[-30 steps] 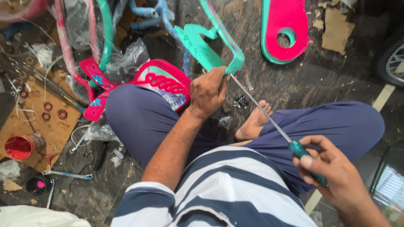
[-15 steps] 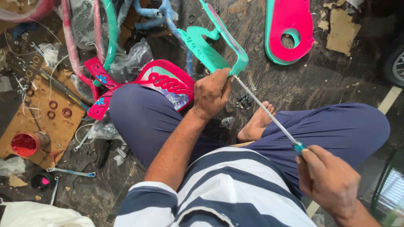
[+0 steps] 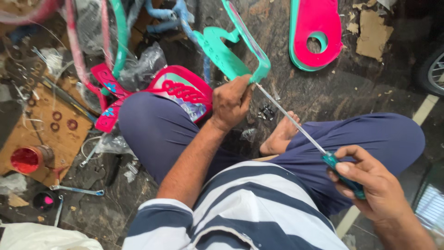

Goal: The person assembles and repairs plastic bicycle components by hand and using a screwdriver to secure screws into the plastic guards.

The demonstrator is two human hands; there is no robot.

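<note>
I sit cross-legged on a dark floor. My left hand (image 3: 231, 101) grips the lower corner of a teal plastic bicycle guard (image 3: 226, 51). My right hand (image 3: 370, 185) holds the teal handle of a long screwdriver (image 3: 296, 124). Its metal shaft runs up and left to the guard's corner, right by my left fingers. A small cluster of dark screws (image 3: 267, 111) lies on the floor just beyond my bare foot (image 3: 280, 135).
A pink and teal chain cover (image 3: 314, 32) lies at the top right. A pink patterned seat part (image 3: 178, 90) rests beside my left knee. Cardboard (image 3: 41, 134) with washers, a red reflector (image 3: 25, 159) and a spanner (image 3: 76, 190) lie left. A wheel (image 3: 432, 69) is at the right edge.
My right hand has turned on the screwdriver handle and shifted slightly. My left hand keeps its grip on the teal guard.
</note>
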